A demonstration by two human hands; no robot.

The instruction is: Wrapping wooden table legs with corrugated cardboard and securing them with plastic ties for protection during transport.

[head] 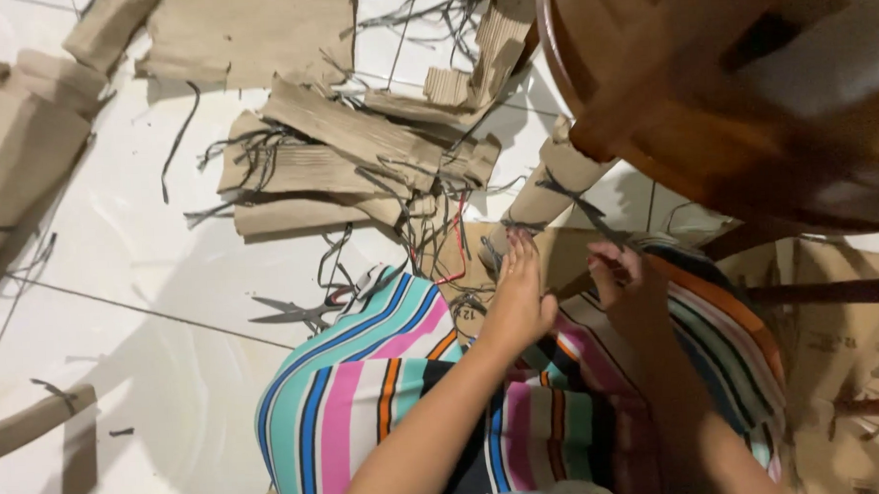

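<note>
Nearest the lens, lap: striped fabric (366, 376) in teal, pink, blue, orange & black over the person's knees; the landmark for all below.
Left hand (516, 308): just past the far edge of the lap, palm down, fingers straight & together, flat on a piece of brown cardboard (557, 257). No grip shown; pressing, not pinching.
Right hand (624, 281): to the right of the left hand, above the lap's right side, fingers curled in. Seems to pinch the cardboard edge or a thin strip, but blurred; can't tell exactly what it has hold of.
Cardboard in hand: lies across the far end of the lap, touching both hands, w/ a cardboard tube (554, 189) tilted up just beyond it.
Scissors (300, 310): on white floor tiles (128, 258), just left of the lap's far corner, blades closed or nearly so, pointing left.
Red wire (456, 246): thin loop just beyond the lap, left of the left hand, amid dark strips.
Scrap pile (348, 148): farther out from the lap, torn corrugated pieces & thin dark strips tangled together.
Large sheet (252, 34): farthest from the lap, top of view.
Wooden furniture (726, 91): dark brown, curved, up & right of the lap, partly over the right hand's side.
Flat cardboard (843, 360): right of the lap, under the furniture.
</note>
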